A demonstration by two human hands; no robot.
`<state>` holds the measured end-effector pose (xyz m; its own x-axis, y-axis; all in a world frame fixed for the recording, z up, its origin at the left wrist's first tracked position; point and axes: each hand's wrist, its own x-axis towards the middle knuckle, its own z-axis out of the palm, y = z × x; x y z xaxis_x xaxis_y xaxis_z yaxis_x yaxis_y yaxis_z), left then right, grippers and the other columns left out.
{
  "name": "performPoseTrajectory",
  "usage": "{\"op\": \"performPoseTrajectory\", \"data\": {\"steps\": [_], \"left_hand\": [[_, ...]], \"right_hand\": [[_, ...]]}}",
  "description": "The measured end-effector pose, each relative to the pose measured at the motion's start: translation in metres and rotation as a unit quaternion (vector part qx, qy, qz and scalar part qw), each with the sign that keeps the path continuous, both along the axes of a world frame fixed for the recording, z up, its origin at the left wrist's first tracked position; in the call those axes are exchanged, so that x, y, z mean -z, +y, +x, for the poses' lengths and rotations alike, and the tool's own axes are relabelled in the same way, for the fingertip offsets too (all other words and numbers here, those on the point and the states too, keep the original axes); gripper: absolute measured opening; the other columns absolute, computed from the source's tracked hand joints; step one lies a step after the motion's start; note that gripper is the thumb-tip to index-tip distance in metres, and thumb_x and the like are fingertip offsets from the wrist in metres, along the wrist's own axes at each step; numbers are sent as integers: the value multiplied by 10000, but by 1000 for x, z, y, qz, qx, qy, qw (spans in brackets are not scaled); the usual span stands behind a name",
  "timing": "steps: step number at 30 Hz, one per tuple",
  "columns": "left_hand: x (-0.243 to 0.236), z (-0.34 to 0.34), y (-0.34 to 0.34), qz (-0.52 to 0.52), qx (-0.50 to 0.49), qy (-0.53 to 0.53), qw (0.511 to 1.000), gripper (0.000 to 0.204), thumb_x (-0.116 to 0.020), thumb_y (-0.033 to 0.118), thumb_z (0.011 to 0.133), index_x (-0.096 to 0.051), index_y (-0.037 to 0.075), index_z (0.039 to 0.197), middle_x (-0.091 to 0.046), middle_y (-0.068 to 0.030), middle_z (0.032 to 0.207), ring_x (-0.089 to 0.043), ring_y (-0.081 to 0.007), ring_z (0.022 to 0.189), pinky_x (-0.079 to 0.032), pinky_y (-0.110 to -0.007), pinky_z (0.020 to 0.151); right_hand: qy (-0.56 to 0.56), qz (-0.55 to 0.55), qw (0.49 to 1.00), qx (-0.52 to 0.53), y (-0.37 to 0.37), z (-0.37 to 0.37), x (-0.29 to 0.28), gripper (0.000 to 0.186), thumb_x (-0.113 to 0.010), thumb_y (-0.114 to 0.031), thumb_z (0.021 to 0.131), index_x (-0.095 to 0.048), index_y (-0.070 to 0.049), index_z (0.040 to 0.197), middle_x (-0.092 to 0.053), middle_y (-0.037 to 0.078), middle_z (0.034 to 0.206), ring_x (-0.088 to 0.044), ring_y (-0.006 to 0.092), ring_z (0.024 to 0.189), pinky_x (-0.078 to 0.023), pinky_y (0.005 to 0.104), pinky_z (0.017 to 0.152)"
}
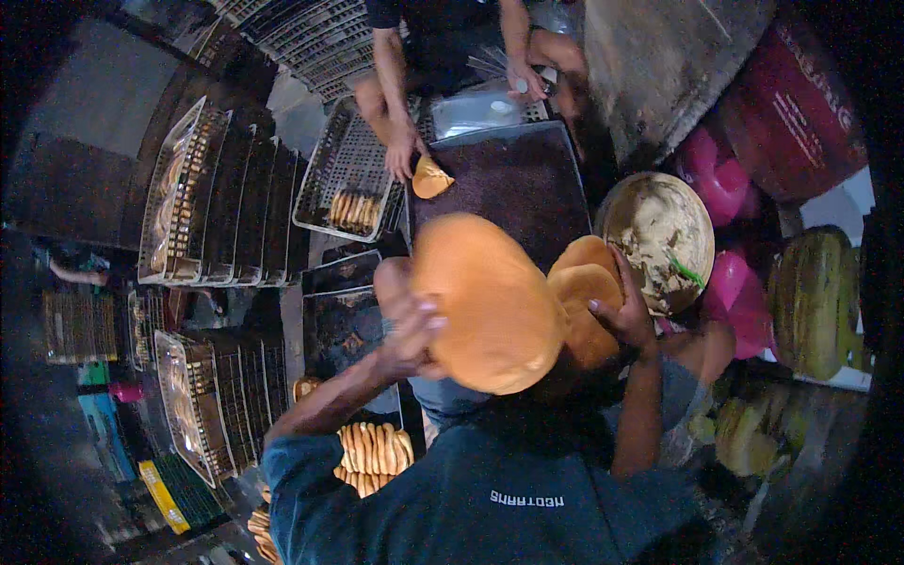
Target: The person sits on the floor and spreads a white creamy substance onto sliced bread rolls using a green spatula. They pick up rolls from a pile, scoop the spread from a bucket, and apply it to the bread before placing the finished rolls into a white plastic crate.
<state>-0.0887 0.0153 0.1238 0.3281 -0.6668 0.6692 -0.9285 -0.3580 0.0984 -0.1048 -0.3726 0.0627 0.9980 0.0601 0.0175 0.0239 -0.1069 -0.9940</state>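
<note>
Hands (414, 331) half-curled round tan rounds (490, 306) — dark tray (513, 179) ahead, crates (247, 202) stacked leftward.

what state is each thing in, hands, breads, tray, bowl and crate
Left hand, gripping the large round bread
Large round bread, unfolded, raised, blurred
Right hand, thumb on the smaller round breads
Smaller round breads, overlapping
Dark tray, covered with dark granules
Bowl, holding pale paste
Green object, resting in the paste
Folded bread, at a co-worker's hand
Crate, partly filled with breads
</note>
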Motion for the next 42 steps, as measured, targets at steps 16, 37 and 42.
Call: {"op": "performPoseTrajectory", "data": {"steps": [16,37,42], "left_hand": [[-21,-32,-86,-27,-103,218,970,918,-748,604,704,-418,219,1468,-274,-203,1551,-243,-469,1418,-232,-626,1111],[55,-58,68,-249,-504,257,787,591,-689,238,851,-440,-29,1315,-488,-248,1242,-477,-415,1176,-373,-448,1031],[162,-116,194,-94,-678,356,636,655,-738,332,797,-477,-12,1290,-482,-265,1259,-488,-426,1183,-411,-475,1003]], "right_hand": [[-95,-332,935,-78,-14,14,-29,1064,-784,-390,721,-196,-3,1519,-309,239,1509,-312,376,1396,-272,474,1146],[-266,-421,843,-202,128,-2,-118,1078,-762,-551,696,-286,-25,1508,-256,283,1525,-242,477,1404,-204,569,1142],[-264,-447,813,-264,145,4,-113,1081,-765,-522,691,-267,-35,1517,-223,258,1549,-232,454,1415,-192,573,1145]]}}
